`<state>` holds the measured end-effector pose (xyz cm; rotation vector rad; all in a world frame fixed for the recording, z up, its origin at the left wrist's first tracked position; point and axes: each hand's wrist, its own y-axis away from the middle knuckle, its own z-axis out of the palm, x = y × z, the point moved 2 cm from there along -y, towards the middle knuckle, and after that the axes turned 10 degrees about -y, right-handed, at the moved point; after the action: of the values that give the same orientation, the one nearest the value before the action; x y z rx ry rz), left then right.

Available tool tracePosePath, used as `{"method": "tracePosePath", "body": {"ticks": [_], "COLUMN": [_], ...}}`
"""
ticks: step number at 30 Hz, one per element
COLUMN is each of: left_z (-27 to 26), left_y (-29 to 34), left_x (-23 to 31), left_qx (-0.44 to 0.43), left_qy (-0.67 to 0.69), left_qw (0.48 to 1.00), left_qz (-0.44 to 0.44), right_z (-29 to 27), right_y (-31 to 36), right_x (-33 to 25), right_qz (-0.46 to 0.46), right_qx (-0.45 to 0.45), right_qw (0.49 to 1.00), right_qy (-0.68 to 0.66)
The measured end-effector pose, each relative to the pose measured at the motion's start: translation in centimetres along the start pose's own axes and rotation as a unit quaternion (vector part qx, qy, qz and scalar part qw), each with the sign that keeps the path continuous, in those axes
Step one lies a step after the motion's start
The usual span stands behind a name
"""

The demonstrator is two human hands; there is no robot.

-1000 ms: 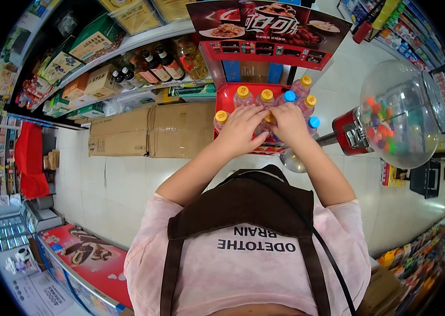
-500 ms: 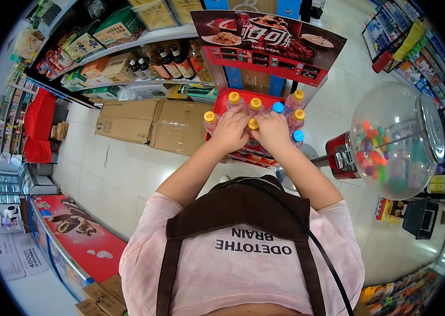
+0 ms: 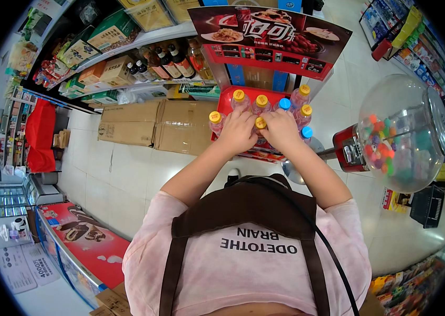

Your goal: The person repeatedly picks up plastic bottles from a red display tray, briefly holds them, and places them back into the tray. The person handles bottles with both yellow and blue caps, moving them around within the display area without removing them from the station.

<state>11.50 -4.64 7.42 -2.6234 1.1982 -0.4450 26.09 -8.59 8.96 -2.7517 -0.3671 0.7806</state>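
Observation:
Several clear plastic bottles with yellow or blue caps stand grouped on a red display rack in front of me. Between my hands is a front bottle with a yellow cap, its body mostly hidden by my fingers. My left hand is closed against its left side, close to another yellow-capped bottle. From the right, my right hand curls round the same bottle, its thumb by the cap. Blue-capped bottles stand beyond and to the right of that hand.
A printed sign board rises behind the rack. To the right stands a globe-shaped vending machine with coloured balls. Flattened cardboard lies on the floor at left, below shelves of boxes and dark bottles. A red-topped freezer is at lower left.
The whole view has shifted slightly, with rack and hands a little farther right. My hands stay around the same yellow-capped bottle; a shoe now shows below the rack.

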Motion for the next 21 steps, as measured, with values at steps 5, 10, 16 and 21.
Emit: {"method": "tracePosePath", "body": {"ticks": [5,10,16,21], "left_z": [-0.6,-1.0,-3.2,-5.6], "left_y": [-0.1,-0.4,-0.7,-0.5], "left_x": [-0.7,-1.3,-1.3,-0.4], "left_qx": [0.003,-0.014,-0.035,0.031], "left_qy": [0.058,0.096,0.122,0.187], "left_qw": [0.998,0.995,0.99,0.98], "left_qz": [0.018,0.02,0.054,0.054], "right_z": [-0.3,-1.9,-4.6,-8.7], "right_y": [0.4,0.3,-0.2,-1.5], "right_x": [-0.8,-1.9,-3.1,-5.1], "right_qz": [0.0,0.017,0.015,-0.041], "right_qx": [0.019,0.045,0.095,0.165], "right_qw": [1.0,0.999,0.993,0.982], "right_qy": [0.001,-0.024,-0.073,-0.087]}}
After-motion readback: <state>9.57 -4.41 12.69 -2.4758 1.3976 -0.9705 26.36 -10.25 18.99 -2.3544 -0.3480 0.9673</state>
